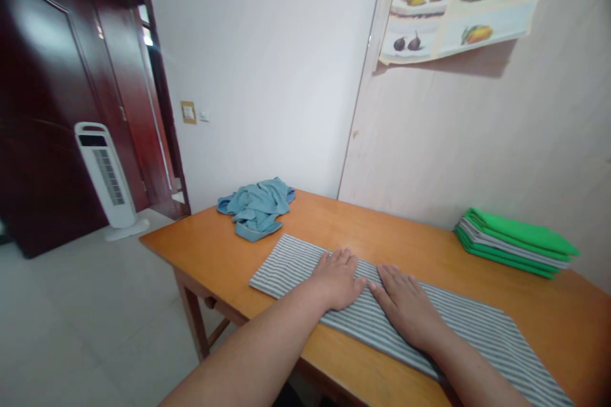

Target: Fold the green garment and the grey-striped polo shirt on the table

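A long grey-and-white striped cloth [477, 324] lies flat along the front of the wooden table [334, 222]. My left hand [340, 280] rests palm down on its middle, fingers stretched out and together. My right hand [405, 302] lies flat right beside it, fingers extended, the two hands almost touching. Neither hand holds anything.
A crumpled blue cloth [258, 206] sits at the table's far left corner. A stack of folded green and striped cloths [515, 241] lies at the right by the wall. A white tower fan [107, 181] stands on the floor near a dark wooden door [42, 108].
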The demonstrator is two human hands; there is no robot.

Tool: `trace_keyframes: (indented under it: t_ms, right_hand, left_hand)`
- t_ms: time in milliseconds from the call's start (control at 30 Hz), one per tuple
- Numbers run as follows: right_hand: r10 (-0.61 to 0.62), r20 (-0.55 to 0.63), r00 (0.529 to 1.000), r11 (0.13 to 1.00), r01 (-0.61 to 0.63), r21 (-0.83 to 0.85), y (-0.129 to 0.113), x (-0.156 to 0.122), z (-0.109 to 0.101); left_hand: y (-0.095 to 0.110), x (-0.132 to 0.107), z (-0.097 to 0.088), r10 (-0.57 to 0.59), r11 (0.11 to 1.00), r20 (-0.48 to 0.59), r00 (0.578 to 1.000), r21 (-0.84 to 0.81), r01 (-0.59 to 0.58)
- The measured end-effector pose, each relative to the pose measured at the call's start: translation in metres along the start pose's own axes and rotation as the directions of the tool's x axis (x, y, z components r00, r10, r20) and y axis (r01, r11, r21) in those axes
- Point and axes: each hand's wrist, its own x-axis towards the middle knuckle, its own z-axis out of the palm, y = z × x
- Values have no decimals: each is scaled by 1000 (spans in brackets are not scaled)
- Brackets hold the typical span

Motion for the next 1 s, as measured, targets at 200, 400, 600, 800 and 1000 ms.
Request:
trace_keyframes:
  t_ms: [200,400,600,800,1000]
  right_hand:
    - [-23,-42,999,998,21,-59,6,3,10]
    - [-43,-58,997,997,39,-74,11,6,18]
    - [-92,-106,990,994,85,-73,16,6,25]
    - [-114,-138,984,992,105,-76,17,6,24]
    - [-115,-120,986,988,101,-117,16,4,24]
  left_hand:
    - [-12,-11,-14,-24,1000,10,1000,0,24]
    - [-37,-33,-24,-120,991,-11,993,51,120]
    - [-43,-40,-21,-133,990,-6,991,48,134]
    - [-51,-37,-30,-67,997,11,998,40,67]
    - [-80,-46,-35,-141,988,-89,986,53,146]
